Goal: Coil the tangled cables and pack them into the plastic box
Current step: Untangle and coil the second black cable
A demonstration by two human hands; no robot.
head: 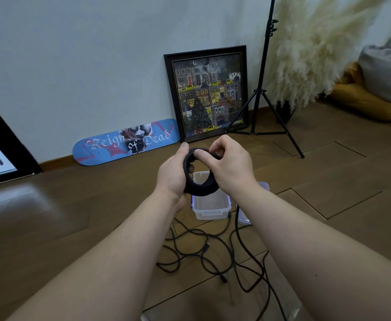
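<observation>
You hold one finished black coil (201, 188) with both hands: your left hand (173, 174) grasps its 9 o'clock side, your right hand (229, 165) pinches its top. The plastic box (210, 205) below looks empty, and more tangled cables (213, 253) wait on the floor at 6 o'clock.
</observation>
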